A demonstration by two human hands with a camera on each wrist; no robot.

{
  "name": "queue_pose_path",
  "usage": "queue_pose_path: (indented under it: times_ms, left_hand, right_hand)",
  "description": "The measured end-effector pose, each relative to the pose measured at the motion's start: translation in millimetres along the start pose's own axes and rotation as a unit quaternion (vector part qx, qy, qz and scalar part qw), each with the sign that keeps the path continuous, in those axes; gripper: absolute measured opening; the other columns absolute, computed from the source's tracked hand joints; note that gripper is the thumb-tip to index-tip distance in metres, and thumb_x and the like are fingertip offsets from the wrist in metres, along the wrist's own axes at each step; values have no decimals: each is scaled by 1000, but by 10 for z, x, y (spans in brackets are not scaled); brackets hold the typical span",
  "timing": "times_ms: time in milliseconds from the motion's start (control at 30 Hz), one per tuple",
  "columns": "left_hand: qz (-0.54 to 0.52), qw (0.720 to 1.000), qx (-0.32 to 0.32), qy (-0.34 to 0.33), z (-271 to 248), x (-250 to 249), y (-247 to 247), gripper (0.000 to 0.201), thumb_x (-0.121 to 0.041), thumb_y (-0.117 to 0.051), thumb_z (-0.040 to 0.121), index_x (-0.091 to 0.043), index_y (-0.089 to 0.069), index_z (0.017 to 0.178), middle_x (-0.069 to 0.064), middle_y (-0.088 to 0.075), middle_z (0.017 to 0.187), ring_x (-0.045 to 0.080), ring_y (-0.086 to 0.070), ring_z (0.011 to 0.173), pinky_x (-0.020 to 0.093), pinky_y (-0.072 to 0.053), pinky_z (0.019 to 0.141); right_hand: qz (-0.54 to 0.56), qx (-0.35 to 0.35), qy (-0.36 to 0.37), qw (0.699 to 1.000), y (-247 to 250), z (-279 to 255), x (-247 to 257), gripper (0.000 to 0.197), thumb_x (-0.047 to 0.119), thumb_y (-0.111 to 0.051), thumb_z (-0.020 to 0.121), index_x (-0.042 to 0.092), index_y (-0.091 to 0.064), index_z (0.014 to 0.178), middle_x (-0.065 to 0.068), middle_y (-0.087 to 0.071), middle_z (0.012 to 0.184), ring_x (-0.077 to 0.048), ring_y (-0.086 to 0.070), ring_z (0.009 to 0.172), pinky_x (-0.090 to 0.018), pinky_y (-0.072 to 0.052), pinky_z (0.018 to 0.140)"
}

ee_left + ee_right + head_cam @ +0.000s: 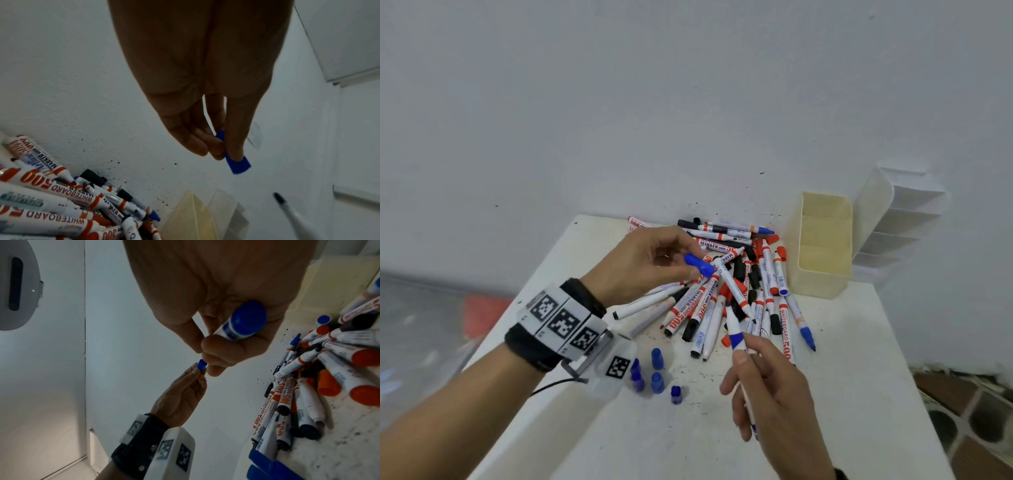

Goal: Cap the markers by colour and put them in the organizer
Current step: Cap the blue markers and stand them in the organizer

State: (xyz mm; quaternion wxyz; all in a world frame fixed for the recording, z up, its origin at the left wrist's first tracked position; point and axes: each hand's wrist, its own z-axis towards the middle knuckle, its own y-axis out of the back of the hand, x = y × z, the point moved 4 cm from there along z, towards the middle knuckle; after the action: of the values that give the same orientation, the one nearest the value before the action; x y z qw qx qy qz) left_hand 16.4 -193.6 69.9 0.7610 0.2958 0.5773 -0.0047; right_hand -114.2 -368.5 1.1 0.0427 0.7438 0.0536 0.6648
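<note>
My left hand [690, 270] pinches a blue cap [705, 269] between thumb and fingers, just above the marker pile [743, 284]. The left wrist view shows the cap [238, 165] sticking out below the fingertips. My right hand [746, 353] grips an uncapped blue-banded marker [734, 330], its nib pointing up and away toward the pile. The marker's blue rear end [246, 319] shows in the right wrist view. Cap and nib are apart. A yellowish organizer [822, 274] stands at the back right of the table, with nothing seen inside it.
Several loose blue caps [657, 358] stand on the white table [859, 377] near my left wrist. The pile holds red, black and blue markers and caps. A white multi-slot organizer [904, 219] leans by the wall behind the yellowish one. The table's right edge drops to a tiled floor.
</note>
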Motion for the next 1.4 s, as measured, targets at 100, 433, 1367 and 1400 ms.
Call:
queue_pose_path:
  times_ms: [100, 433, 1367, 1400]
  left_hand:
    - [-22, 1000, 15, 2, -210, -77, 5, 16, -7, -75, 82, -11, -72, 98, 4, -73, 92, 13, -66, 78, 23, -53, 76]
    - [-109, 994, 23, 6, -519, -77, -254, 22, -15, -62, 92, -13, -67, 113, 5, -74, 98, 19, -71, 92, 30, -56, 83]
    - [-531, 759, -341, 161, -1209, 1205, -44, 21, -14, -50, 95, -23, -66, 106, -5, -65, 86, 4, -61, 66, 17, -54, 62]
    - [-554, 740, -341, 170, -1235, 1262, -67, 19, -17, -55, 90, -23, -66, 105, -6, -64, 85, 4, -60, 66, 17, -54, 62]
  right_hand:
    - [-6, 13, 3, 1000, -85, -12, 68, 25, 24, -48, 97, 28, -54, 121, -4, -67, 73, -11, -48, 42, -24, -42, 38]
    - [-1, 26, 30, 999, -245, -104, 203, 24, 28, -47, 98, 38, -54, 118, -1, -66, 71, -10, -47, 43, -22, -40, 38]
    - [-169, -280, 210, 921, 1197, 889, 492, 54, 15, -58, 95, 34, -31, 138, -6, -69, 93, -20, -69, 75, -45, -60, 74]
    - [-176, -302, 212, 913, 1255, 970, 507, 54, 15, -58, 94, 34, -32, 136, -6, -67, 95, -20, -69, 76, -43, -60, 74]
